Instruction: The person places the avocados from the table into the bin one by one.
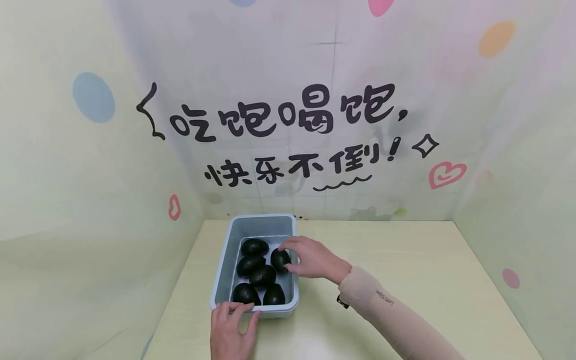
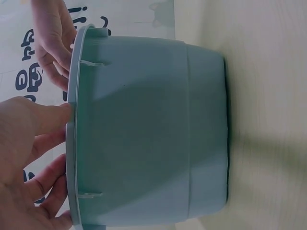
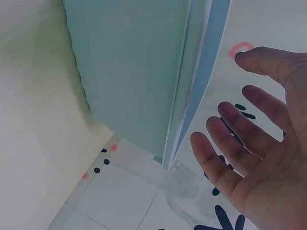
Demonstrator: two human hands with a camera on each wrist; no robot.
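A light blue plastic bin (image 1: 257, 229) holds several dark, glossy avocados (image 1: 251, 266). My right hand (image 1: 317, 259) reaches over the bin's right rim, its fingers spread around the avocado (image 1: 280, 260) on that side; whether they touch it is hard to tell. In the right wrist view the palm and fingers of the right hand (image 3: 259, 153) are apart, with nothing held, above the rim. My left hand (image 1: 231, 332) rests its fingertips on the bin's near rim. The left wrist view shows the fingers of the left hand (image 2: 29, 153) along the rim, their tips partly hidden.
The bin stands on a pale wood-look table (image 1: 382, 290), at its left side and close to the back wall (image 1: 270, 65). Printed cloth with black lettering and coloured spots covers the walls. The right forearm in a beige sleeve (image 1: 391, 310) crosses the table's right part.
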